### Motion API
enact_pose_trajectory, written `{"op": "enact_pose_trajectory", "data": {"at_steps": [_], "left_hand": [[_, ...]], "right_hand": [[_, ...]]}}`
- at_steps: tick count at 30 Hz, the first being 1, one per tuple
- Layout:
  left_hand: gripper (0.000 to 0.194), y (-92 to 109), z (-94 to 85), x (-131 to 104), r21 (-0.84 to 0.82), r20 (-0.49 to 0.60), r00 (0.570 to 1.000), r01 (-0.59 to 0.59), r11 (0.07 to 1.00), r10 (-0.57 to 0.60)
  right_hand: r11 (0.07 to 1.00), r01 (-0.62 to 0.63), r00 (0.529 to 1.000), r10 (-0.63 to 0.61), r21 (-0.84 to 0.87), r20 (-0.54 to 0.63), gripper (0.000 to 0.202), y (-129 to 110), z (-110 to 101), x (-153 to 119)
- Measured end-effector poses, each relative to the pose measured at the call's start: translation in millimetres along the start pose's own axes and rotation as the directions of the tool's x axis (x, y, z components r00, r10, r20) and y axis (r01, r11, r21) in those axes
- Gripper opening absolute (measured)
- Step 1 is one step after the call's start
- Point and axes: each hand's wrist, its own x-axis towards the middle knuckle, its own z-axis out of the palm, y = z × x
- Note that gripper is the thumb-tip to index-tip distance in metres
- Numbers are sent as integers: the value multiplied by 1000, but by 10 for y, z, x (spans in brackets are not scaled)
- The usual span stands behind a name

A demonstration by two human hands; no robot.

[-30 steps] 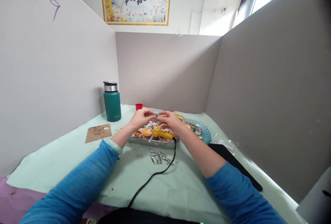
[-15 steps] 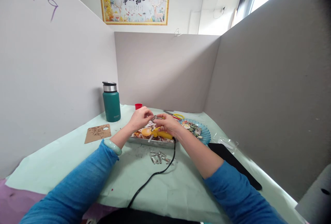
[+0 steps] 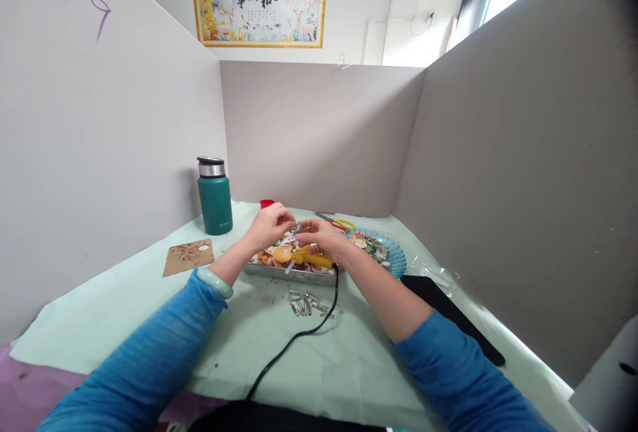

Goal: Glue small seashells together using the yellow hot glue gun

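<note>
My left hand point(image 3: 273, 224) is closed in a pinch above the tray, its fingertips on a small silvery piece point(image 3: 298, 226) too small to make out clearly. My right hand point(image 3: 323, 238) meets it from the other side, thumb and fingers bent round the same piece. Just below the right hand, a yellow glue gun point(image 3: 319, 260) lies over the metal tray point(image 3: 304, 276), its black cord running toward me. Small orange, white and other coloured pieces point(image 3: 265, 257) fill the tray, partly hidden by my hands. In front lies a pile of small metal clips point(image 3: 308, 304).
A blue plate point(image 3: 397, 259) with small decorations stands right of the tray, scissors point(image 3: 343, 224) behind it. On the left are a green bottle point(image 3: 215, 203) and a brown card point(image 3: 187, 258). A red cap point(image 3: 267, 204), clear bag point(image 3: 438, 277) and black strip point(image 3: 453, 319) lie around. Grey partitions enclose the table.
My left hand has shifted very slightly left and up. The right hand has barely moved, and both stay at the small silvery piece.
</note>
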Motion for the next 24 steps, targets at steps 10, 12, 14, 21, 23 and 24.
{"op": "enact_pose_trajectory", "data": {"at_steps": [10, 12, 14, 21, 23, 24], "left_hand": [[11, 26, -11, 4, -138, 8, 990, 141, 980, -141], [13, 46, -23, 5, -172, 25, 983, 184, 968, -183], [15, 68, -37, 6, -218, 54, 974, 228, 949, -221], [21, 75, -54, -10, -424, 157, 927, 374, 825, -340], [22, 59, -46, -15, -471, 174, 910, 413, 780, -376], [22, 51, -41, -16, -488, 183, 902, 428, 761, -390]], "right_hand": [[1000, 6, 1000, -6, -5, 16, 31, 10, -4, 5], [1000, 2, 1000, -2, -8, 9, 30, 0, 4, -4], [1000, 4, 1000, -4, -15, 14, 27, -6, 9, -11], [1000, 13, 999, -12, -11, 32, 24, 14, 1, 4], [1000, 13, 999, -13, 1, 47, 24, 22, -2, 9], [1000, 13, 998, -14, 8, 54, 24, 22, -3, 9]]}}
